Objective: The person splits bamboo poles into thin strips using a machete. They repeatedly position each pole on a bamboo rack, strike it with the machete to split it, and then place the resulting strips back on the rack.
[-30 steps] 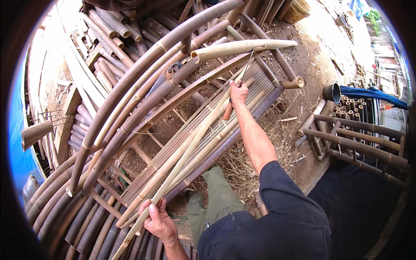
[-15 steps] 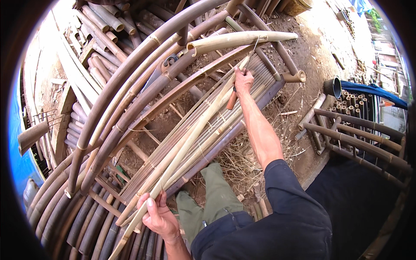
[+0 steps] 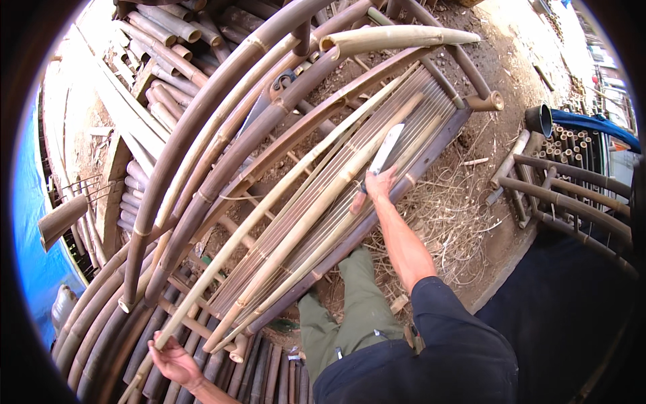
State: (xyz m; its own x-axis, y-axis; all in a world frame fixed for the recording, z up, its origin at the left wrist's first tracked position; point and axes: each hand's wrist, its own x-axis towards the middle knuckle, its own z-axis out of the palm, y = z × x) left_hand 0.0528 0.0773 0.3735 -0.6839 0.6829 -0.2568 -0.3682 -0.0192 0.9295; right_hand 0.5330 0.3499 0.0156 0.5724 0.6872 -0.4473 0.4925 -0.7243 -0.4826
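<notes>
My left hand (image 3: 176, 362), at the lower left, pinches a long pale bamboo strip (image 3: 202, 286) near its lower end. The strip runs slantwise over a bamboo bench with a slatted seat (image 3: 296, 229), its far end at the upper right. My right hand (image 3: 381, 185) is wrapped round the handle of a knife (image 3: 387, 145), blade pointing away from me above the slats. Beneath the blade, a split bamboo length (image 3: 316, 200) lies along the seat; a thinner one (image 3: 289, 291) lies nearer the dark front rail (image 3: 336, 264).
Curved bamboo poles (image 3: 176, 155) form the bench's far side, where a split bamboo piece (image 3: 410, 39) rests on top. A handsaw (image 3: 282, 82) hangs among them. Cut bamboo (image 3: 168, 27) is piled behind. Shavings (image 3: 437, 222) litter the ground; another bamboo frame (image 3: 572, 195) stands right.
My right hand has drawn back toward me from the strip's far end, and the knife blade now points away. My left hand has moved left and down, swinging the strip toward the bench's far side.
</notes>
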